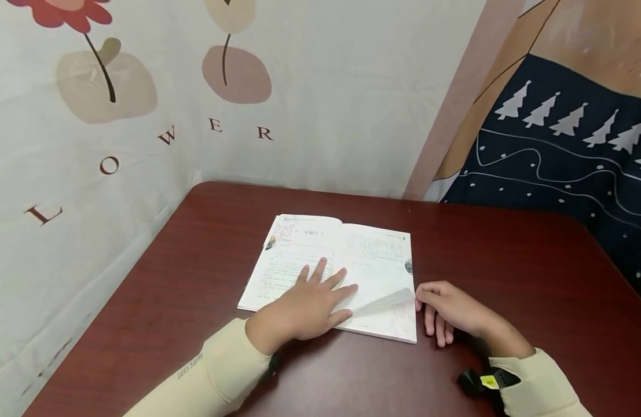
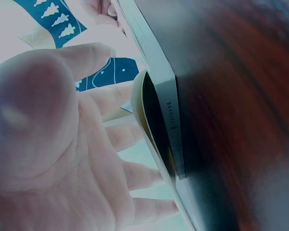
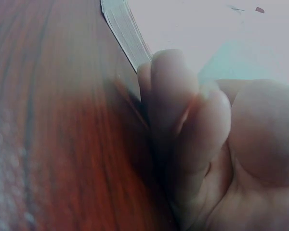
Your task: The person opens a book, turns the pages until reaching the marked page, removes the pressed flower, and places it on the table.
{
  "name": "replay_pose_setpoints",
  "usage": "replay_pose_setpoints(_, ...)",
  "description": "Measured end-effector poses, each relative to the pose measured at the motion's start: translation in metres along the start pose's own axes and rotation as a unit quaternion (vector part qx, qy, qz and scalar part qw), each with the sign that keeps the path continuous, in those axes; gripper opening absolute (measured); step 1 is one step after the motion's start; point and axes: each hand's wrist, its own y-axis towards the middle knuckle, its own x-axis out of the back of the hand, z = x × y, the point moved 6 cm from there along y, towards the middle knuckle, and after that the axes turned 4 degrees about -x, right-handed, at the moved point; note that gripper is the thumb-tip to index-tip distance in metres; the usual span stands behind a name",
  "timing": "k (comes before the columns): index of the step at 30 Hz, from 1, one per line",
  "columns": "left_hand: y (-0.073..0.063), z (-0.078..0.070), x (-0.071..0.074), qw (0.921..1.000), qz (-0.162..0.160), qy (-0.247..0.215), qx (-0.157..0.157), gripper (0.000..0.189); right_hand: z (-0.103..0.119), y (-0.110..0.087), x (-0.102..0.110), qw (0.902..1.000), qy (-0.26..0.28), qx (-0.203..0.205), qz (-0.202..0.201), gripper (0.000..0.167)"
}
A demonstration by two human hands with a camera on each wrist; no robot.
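An open book (image 1: 377,255) with printed pages lies on the dark red table. My left hand (image 1: 310,307) rests spread across the lower middle of the book, over the left page and the fold. In the left wrist view, the left palm (image 2: 53,159) shows beside the book's spine (image 2: 168,106), which stands slightly apart from the curved cover. At the right edge of the book, my right hand (image 1: 450,310) pinches the page edge between thumb and index finger, its other fingers curled below. A grey triangular shadow spreads over the right page from there. Curled right fingers (image 3: 183,106) hide the pinched edge in the right wrist view.
The reddish-brown table (image 1: 195,249) reaches back to a white wall cloth (image 1: 341,116) with flower prints and letters. A dark blue cloth part with white trees (image 1: 555,150) hangs at the right. A black wrist device (image 1: 471,382) sits by the right sleeve.
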Motion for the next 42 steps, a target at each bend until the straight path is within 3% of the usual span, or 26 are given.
replay_pose_setpoints(10, 0.001, -0.001, 0.0, 1.0, -0.006, 0.003, -0.004, 0.049, -0.001, 0.0, -0.002, 1.0, -0.001, -0.001, -0.003, 0.031)
replay_pose_setpoints(18, 0.004, -0.006, 0.001, 0.9983, -0.017, 0.028, -0.049, 0.045, -0.001, 0.002, -0.002, 1.0, -0.004, 0.003, -0.008, 0.032)
replay_pose_setpoints(23, 0.003, -0.007, -0.003, 0.9982, -0.008, 0.02, -0.057, 0.044, -0.004, 0.003, -0.004, 1.0, 0.002, -0.001, 0.001, 0.033)
replay_pose_setpoints(32, 0.004, -0.007, 0.001, 0.9979, -0.02, 0.023, -0.056, 0.042, -0.003, 0.002, -0.002, 1.0, -0.003, -0.001, -0.002, 0.031)
replay_pose_setpoints(38, 0.004, -0.007, 0.006, 0.9954, -0.064, 0.04, -0.059, 0.051, -0.002, 0.002, -0.001, 1.0, -0.005, 0.006, -0.005, 0.031)
replay_pose_setpoints(42, 0.003, -0.007, 0.008, 0.9932, -0.093, 0.023, -0.066, 0.065, -0.003, 0.002, -0.001, 1.0, -0.002, 0.003, -0.006, 0.032)
